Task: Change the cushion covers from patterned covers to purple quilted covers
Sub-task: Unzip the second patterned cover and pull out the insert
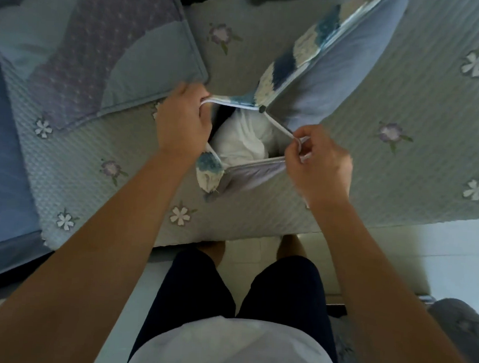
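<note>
Both hands, left and right, grip the patterned cover, its opening spread wide, white cushion inside.

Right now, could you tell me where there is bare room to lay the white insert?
The grey-green quilted flowered spread is bare right of the blue-and-white patterned cushion cover, out to the front edge. The left is crowded by the purple quilted cover; only a front strip is free.
</note>
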Demonstrator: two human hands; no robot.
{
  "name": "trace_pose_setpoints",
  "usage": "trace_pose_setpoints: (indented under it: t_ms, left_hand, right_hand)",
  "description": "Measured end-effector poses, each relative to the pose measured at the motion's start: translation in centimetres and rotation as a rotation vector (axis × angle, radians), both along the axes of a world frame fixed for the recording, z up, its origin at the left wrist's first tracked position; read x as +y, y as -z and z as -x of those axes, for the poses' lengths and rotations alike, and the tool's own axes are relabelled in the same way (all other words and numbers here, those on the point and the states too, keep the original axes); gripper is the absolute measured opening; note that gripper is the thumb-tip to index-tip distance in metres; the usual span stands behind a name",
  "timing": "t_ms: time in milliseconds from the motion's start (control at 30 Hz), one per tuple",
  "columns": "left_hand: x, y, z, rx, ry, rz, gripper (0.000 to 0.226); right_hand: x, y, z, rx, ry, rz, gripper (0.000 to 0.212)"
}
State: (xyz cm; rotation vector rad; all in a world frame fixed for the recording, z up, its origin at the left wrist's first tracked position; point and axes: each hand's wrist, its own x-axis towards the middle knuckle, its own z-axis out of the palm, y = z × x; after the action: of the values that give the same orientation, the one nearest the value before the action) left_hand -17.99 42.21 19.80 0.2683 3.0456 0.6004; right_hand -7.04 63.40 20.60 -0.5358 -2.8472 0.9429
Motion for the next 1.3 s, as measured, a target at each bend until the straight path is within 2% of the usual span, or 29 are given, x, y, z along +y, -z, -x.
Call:
trace_pose_setpoints:
  t_ms: [100, 200, 333, 400, 500, 633, 800, 867, 1000, 1067, 1133, 1200, 1233, 1300]
  left_hand:
    - [1.6, -0.4, -1.1, -0.040, 0.043, 0.026, 0.020]
    - [3.4, -0.5, -2.1, -0.023, 0.213, 0.125, 0.030]
    - [5.2, 0.5, -1.8, -0.001, 0.367, 0.221, 0.037]
    - [5.7, 0.9, -1.7, 0.029, 0.429, 0.220, 0.031]
    - [6.0, 0.7, -1.2, 0.095, 0.442, 0.195, 0.021]
    - [6.3, 0.4, -1.5, 0.122, 0.325, 0.180, 0.024]
    - [5.8, 0.1, -2.8, 0.102, 0.207, 0.170, 0.027]
    - [5.8, 0.2, -2.8, 0.165, 0.295, 0.191, 0.025]
    - [7.2, 0.7, -1.3, 0.303, 0.622, 0.156, 0.018]
    - [8.0, 1.2, -0.4, 0.312, 0.759, 0.158, 0.014]
    - [8.7, 1.8, 0.1, 0.253, 0.787, 0.154, 0.012]
    - [9.2, 2.0, 0.4, 0.186, 0.717, 0.112, 0.013]
    - [9.3, 1.8, 0.5, 0.166, 0.665, 0.078, 0.012]
    - [9.0, 0.8, 0.0, 0.181, 0.553, -0.010, 0.007]
  right_hand:
    - [0.2, -0.2, 0.0, -0.090, -0.016, 0.032, 0.022]
    - [-0.4, 0.2, 0.9, -0.170, -0.056, 0.040, 0.032]
    - [-0.8, 1.1, 2.1, -0.285, -0.042, 0.059, 0.029]
    - [-0.4, 1.0, 2.3, -0.306, -0.022, 0.086, 0.025]
    - [0.6, 0.9, 1.8, -0.219, -0.019, 0.093, 0.024]
    - [1.0, 1.1, 1.4, -0.044, 0.013, 0.073, 0.018]
    - [0.8, 1.5, 0.8, -0.014, -0.035, 0.117, 0.013]
    - [0.7, 2.0, 0.4, 0.018, -0.029, 0.164, 0.014]
    - [0.7, 2.6, 0.5, 0.064, 0.040, 0.229, 0.018]
    - [0.8, 2.6, 0.5, 0.070, 0.073, 0.242, 0.019]
    - [0.8, 2.7, 0.0, -0.009, 0.107, 0.230, 0.025]
    - [0.9, 2.6, -0.3, -0.230, 0.137, 0.223, 0.037]
    - [1.0, 2.4, -0.2, -0.311, 0.143, 0.238, 0.037]
    - [1.2, 1.6, 0.4, -0.294, 0.119, 0.241, 0.026]
